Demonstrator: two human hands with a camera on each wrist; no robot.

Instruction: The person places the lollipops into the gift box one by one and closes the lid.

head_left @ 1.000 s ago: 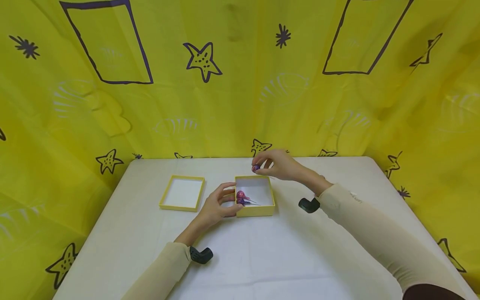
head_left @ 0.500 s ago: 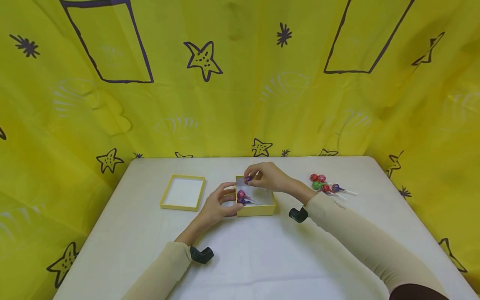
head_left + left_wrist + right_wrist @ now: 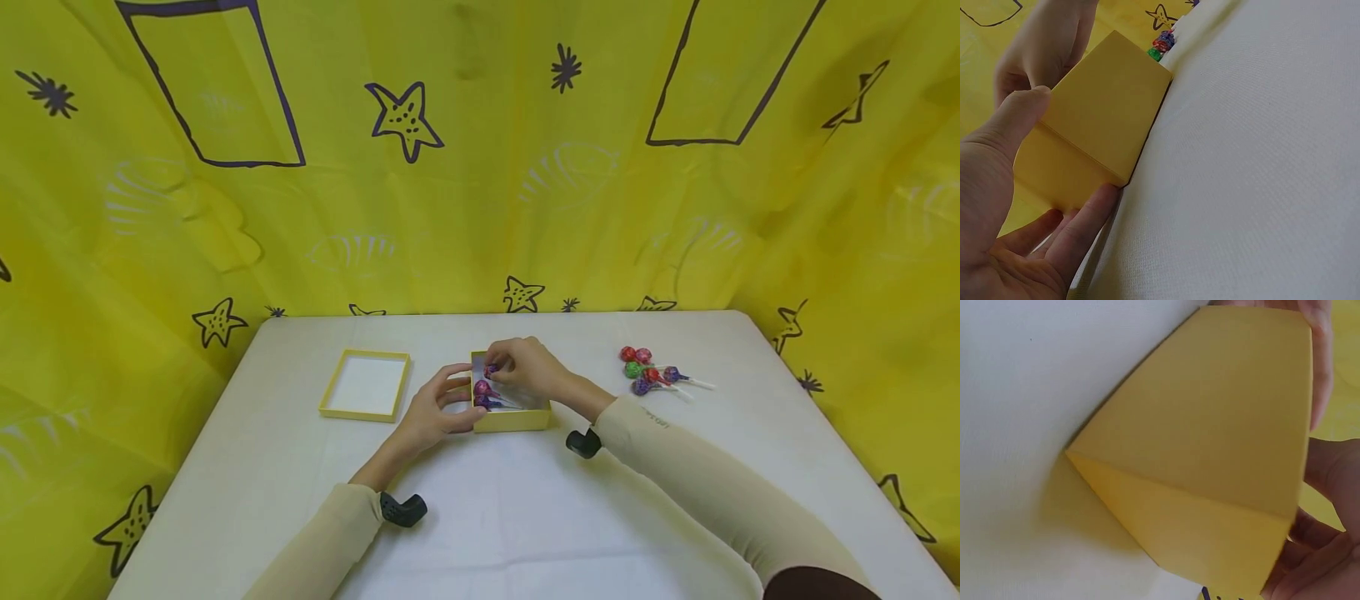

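Observation:
Near the middle of the table stands an open yellow box (image 3: 512,422) with a white inside. My left hand (image 3: 431,412) steadies it, thumb at the near left corner and fingers along the left wall; the left wrist view shows this hold on the box (image 3: 1110,94) closely. Inside, a pink lollipop (image 3: 483,389) and a purple lollipop (image 3: 484,402) lie along the left side. My right hand (image 3: 528,367) reaches into the box and pinches another purple lollipop (image 3: 491,370) by its wrapped head, its stick hidden by the hand. In the right wrist view, the box wall (image 3: 1210,412) hides the fingertips.
A yellow-rimmed lid (image 3: 356,415) lies inside up, left of the box. Several wrapped lollipops (image 3: 651,376) in red, pink, green and purple are grouped at the right. The table (image 3: 480,517) has a white cover, and a yellow patterned curtain (image 3: 465,208) hangs behind it.
My right hand has come down from above the box's far edge into it, carrying the purple lollipop. The loose lollipops at the right have come into view. My left hand stays put.

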